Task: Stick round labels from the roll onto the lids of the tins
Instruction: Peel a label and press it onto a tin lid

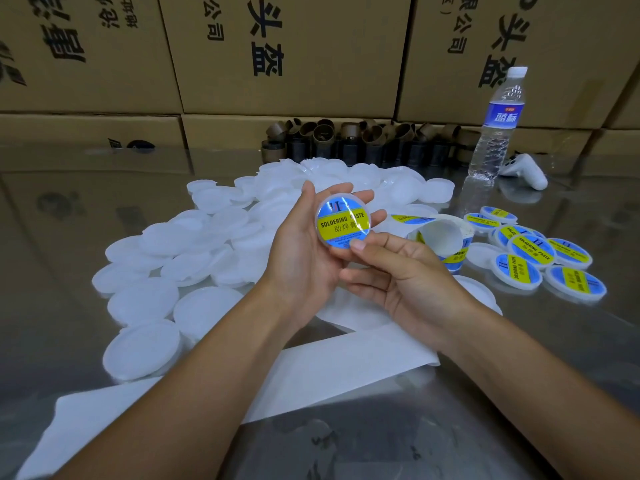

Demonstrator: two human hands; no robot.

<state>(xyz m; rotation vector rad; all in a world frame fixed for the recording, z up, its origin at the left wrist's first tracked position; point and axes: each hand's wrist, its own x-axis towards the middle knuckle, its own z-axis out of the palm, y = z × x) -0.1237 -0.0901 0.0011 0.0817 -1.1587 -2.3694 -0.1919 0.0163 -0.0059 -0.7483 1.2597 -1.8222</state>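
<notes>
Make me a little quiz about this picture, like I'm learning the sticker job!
1. True or false: the lid in the left hand already has a label on it.
2. Where do the finished lids lie? A) left of the hands B) right of the hands C) nowhere in view
3. Fill the gap: the thumb of the right hand presses on the held lid's ___.
Key: 1 true; 2 B; 3 label.

White lids (166, 244) on shiny table (65, 216)
</notes>
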